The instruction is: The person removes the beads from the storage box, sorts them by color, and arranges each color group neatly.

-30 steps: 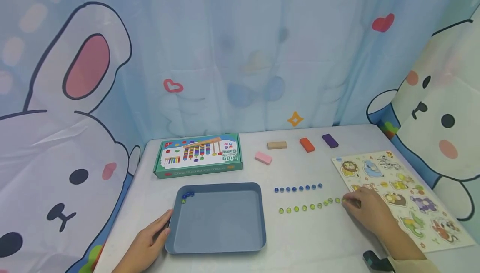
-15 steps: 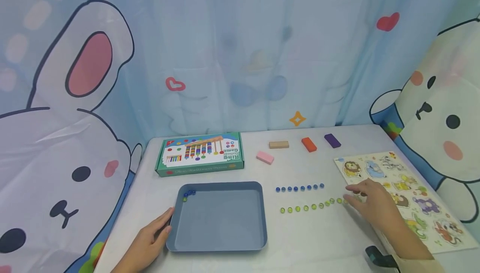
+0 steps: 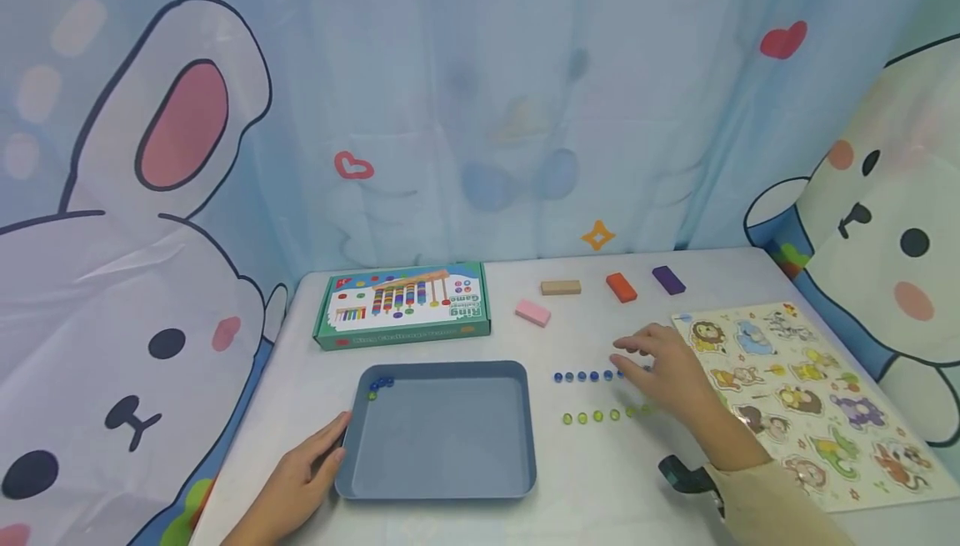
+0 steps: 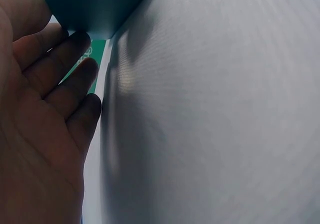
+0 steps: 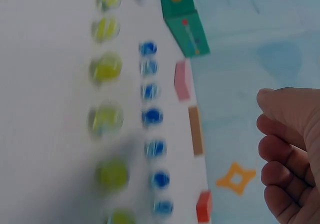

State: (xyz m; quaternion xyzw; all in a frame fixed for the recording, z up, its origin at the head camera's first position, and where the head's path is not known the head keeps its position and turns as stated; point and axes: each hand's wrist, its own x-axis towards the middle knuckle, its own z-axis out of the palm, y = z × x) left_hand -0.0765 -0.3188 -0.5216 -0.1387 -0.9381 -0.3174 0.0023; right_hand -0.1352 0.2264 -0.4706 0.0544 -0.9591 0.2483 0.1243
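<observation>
My left hand (image 3: 298, 475) rests against the left side of a blue-grey tray (image 3: 442, 446), its fingers fairly straight at the wall (image 4: 95, 8). Inside the tray's far left corner lie several blue marbles (image 3: 381, 383) and one green marble (image 3: 372, 396). To the right of the tray run two rows on the white table: blue marbles (image 3: 582, 377) behind, yellow-green marbles (image 3: 597, 416) in front. Over the right part of these rows hovers my right hand (image 3: 667, 375), thumb and index finger apart, nothing between them. It hides some marbles in the head view.
A green ring game box (image 3: 401, 304) lies behind the tray. Pink (image 3: 532, 313), tan (image 3: 561, 288), orange (image 3: 621, 287) and purple (image 3: 668, 280) blocks are spread along the back. An animal picture board (image 3: 817, 404) lies at the right. A printed curtain (image 3: 450, 112) hangs behind the table.
My right hand has left the right end of the green row and moved left over the rows, its fingers parting. The left hand stays at the tray. The head view has shifted slightly.
</observation>
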